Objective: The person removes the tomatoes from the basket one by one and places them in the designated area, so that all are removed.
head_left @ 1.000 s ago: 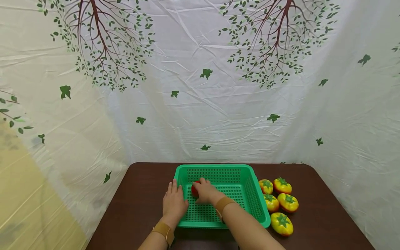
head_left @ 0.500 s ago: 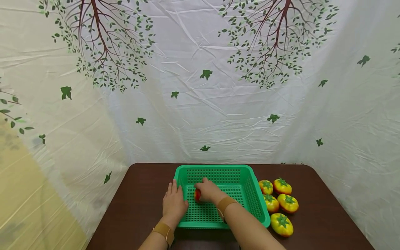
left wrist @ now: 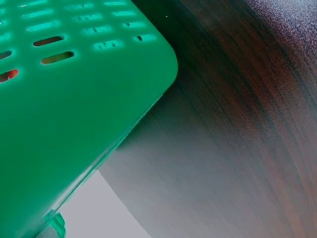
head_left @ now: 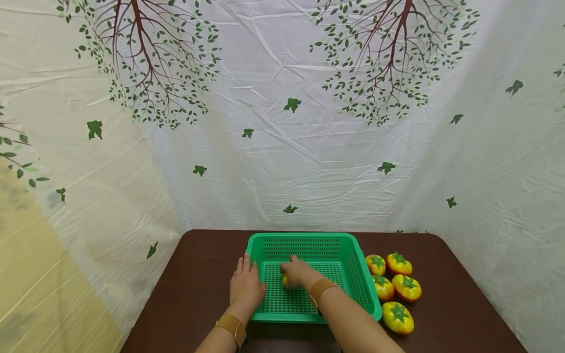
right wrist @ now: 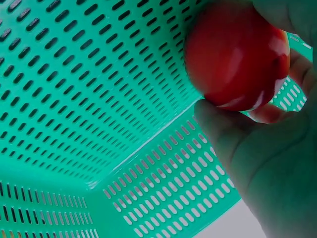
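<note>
My right hand (head_left: 299, 273) is inside the green plastic basket (head_left: 304, 317), its fingers and thumb round a red and yellow persimmon (right wrist: 235, 57). Most of that fruit is covered by the hand in the head view, where only a yellow sliver shows. In the right wrist view its glossy red side faces the camera, close to the basket's perforated surface. My left hand (head_left: 247, 288) rests against the basket's left side with fingers straight, holding nothing. The left wrist view shows the outside of the basket wall (left wrist: 84, 114) but no fingers.
Several yellow-red persimmons (head_left: 406, 287) with green leafy tops lie on the dark brown table (head_left: 194, 274), to the right of the basket. A white curtain (head_left: 291, 162) printed with leaves and branches hangs behind and beside the table.
Within the basket, my right hand has shifted slightly right and turned with the persimmon, whose visible part goes from red to yellow. The left hand stays in place.
</note>
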Action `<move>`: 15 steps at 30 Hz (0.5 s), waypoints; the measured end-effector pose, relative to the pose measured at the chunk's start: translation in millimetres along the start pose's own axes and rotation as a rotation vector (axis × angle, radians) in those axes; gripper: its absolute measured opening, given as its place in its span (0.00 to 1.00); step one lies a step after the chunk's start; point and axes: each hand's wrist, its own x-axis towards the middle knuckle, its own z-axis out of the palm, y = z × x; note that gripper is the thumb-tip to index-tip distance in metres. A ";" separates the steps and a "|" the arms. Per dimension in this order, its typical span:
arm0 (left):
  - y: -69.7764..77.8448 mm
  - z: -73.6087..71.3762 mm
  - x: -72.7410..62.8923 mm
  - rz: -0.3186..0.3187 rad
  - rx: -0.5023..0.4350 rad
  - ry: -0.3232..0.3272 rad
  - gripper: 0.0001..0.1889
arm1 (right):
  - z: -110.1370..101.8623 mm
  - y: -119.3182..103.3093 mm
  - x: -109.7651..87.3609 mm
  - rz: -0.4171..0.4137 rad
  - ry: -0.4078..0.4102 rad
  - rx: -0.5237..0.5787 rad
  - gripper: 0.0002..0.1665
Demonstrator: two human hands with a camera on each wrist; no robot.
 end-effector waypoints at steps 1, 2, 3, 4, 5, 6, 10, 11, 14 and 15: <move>0.2 -0.1 -0.1 0.000 -0.001 -0.001 0.32 | -1.0 0.4 -1.0 0.015 -0.003 0.013 0.21; 0.4 -0.2 -0.3 -0.001 -0.001 -0.002 0.32 | -1.2 1.3 -1.5 0.030 -0.010 0.026 0.22; 0.5 -0.3 -0.3 -0.002 -0.002 -0.001 0.32 | -1.7 2.2 -2.3 0.045 -0.013 0.032 0.22; 0.6 -0.4 -0.4 -0.003 -0.003 -0.001 0.32 | -2.1 3.1 -2.9 0.059 -0.015 0.039 0.23; 0.7 -0.6 -0.5 -0.004 -0.001 0.000 0.32 | -2.3 4.1 -3.4 0.069 -0.016 0.045 0.23; 0.7 -0.7 -0.5 -0.004 -0.001 0.000 0.32 | -2.5 5.1 -4.0 0.079 -0.017 0.045 0.24; 1.0 -1.5 -0.8 -0.007 0.000 -0.001 0.32 | -1.1 9.8 -5.6 0.086 -0.025 0.011 0.25; 1.2 -1.6 -0.9 -0.007 0.000 0.000 0.32 | -0.9 11.0 -5.9 0.088 -0.026 0.013 0.26; 2.0 -2.3 -1.6 -0.010 -0.003 0.002 0.32 | -1.1 14.1 -6.6 0.086 -0.030 0.042 0.26; 2.1 -2.4 -1.7 -0.010 -0.004 0.002 0.32 | -1.3 15.0 -6.7 0.085 -0.029 0.050 0.26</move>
